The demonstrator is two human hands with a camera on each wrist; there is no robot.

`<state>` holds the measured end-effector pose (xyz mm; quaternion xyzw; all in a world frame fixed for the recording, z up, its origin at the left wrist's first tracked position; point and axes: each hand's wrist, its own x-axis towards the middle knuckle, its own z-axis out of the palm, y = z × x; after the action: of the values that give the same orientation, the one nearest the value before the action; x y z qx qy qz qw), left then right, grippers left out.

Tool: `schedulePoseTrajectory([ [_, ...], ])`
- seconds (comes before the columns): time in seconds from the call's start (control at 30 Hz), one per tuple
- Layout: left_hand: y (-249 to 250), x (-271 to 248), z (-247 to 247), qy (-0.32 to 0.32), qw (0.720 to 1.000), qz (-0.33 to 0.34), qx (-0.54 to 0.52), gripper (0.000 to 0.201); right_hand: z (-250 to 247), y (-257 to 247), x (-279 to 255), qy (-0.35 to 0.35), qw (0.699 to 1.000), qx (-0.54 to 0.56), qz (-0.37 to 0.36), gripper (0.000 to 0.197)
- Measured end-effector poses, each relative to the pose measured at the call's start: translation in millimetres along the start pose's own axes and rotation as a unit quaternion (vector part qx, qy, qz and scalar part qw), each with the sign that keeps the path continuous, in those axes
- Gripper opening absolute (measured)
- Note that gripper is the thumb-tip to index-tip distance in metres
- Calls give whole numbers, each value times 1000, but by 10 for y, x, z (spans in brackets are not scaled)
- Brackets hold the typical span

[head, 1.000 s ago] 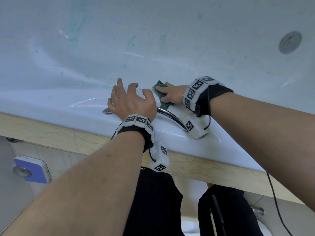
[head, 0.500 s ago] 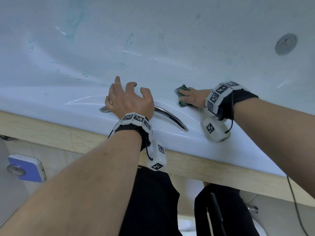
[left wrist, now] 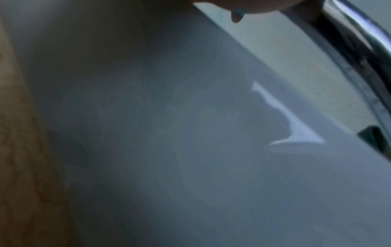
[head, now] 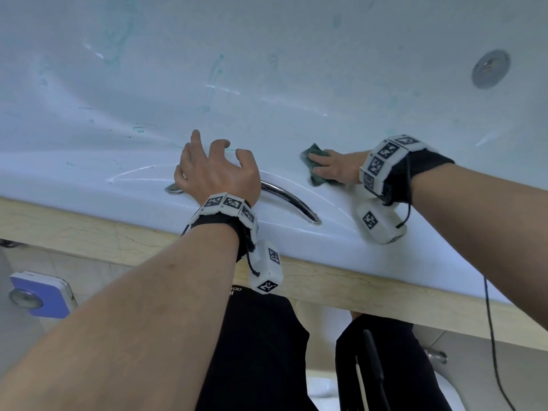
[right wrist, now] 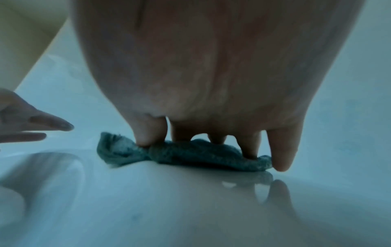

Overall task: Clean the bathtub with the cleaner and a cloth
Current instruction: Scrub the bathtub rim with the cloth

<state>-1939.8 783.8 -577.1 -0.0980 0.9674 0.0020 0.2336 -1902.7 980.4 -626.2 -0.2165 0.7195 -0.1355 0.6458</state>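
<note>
Two hands are at work on the near rim of the white bathtub (head: 89, 179). Right hand (head: 338, 169) lies palm-down on the rim, to the right of the chrome grab handle (head: 284, 197), with its fingers (right wrist: 148, 132) pressed straight down onto a crumpled dark green cloth (head: 315, 170). The right wrist view confirms the cloth (right wrist: 190, 155) is pinned flat between fingertips and tub surface; the grip there is open, fingers extended, not curled round the fabric. The little finger sits just beside the cloth's edge, touching the tub itself.

Left hand (head: 213, 170) rests over the left end of the handle, fingers spread and loosely bent toward the tub's inner wall. Whether this grip closes on the handle cannot be told: the palm hides the contact, and the left wrist view is dim and blurred, showing only the handle (left wrist: 359, 41) and tub surface.

Teal-green streaks and smears (head: 216, 69) mark the inner wall above both hands. A round metal fitting (head: 490, 68) is set in the wall at upper right. A beige stone ledge (head: 89, 235) runs below the rim. No cleaner container is identifiable.
</note>
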Motion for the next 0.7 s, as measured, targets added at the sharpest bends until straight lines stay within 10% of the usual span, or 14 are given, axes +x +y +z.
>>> schedulePoseTrajectory([
  [0.5,3,-1,-13,-11,1000,0,4,46,-230,-333,105,108,977,181,-38,60],
  [0.7,0,-3,-19,-11,1000,2,2,45,176,8,-128,116,990,76,-16,45],
])
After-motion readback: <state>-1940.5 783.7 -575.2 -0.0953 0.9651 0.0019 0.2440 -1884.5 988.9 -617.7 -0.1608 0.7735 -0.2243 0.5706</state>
